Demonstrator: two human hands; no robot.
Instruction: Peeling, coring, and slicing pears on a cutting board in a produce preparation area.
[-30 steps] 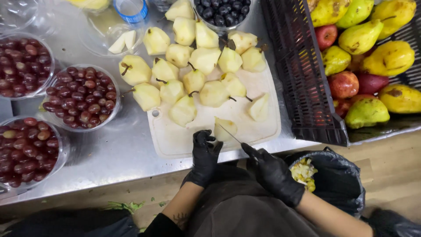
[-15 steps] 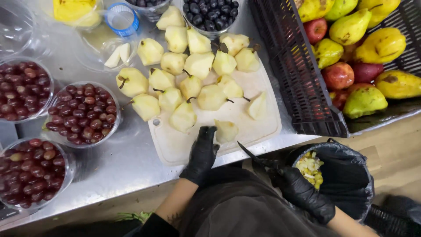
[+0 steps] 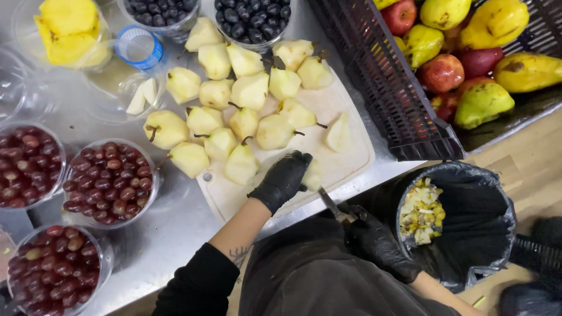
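— What was the left hand (image 3: 283, 179) doing?

— In a black glove, it pressed down on a peeled pear piece (image 3: 312, 176) at the near edge of the white cutting board (image 3: 351, 161), fingers closed over the top of it so that only a pale sliver showed.

— And the right hand (image 3: 374, 243)?

— Also gloved in black, it was clamped round the handle of a small knife (image 3: 331, 205), held just off the board's near edge, over the person's dark apron. The blade pointed up toward the pear piece, its tip close beside it; I could not tell whether they touched.

— What lay around them?

— Many peeled pears (image 3: 250, 90), stems on, crowded the far part of the board and spilled onto the steel worktop (image 3: 170, 228). To the left stood clear bowls of red grapes (image 3: 108, 181); farther off, bowls of dark berries (image 3: 253, 17) and a tub of yellow fruit (image 3: 67, 26). On the right sat a black crate (image 3: 383, 88) of unpeeled pears and red apples, and below it a bin lined with a black bag (image 3: 468, 228), holding peelings.
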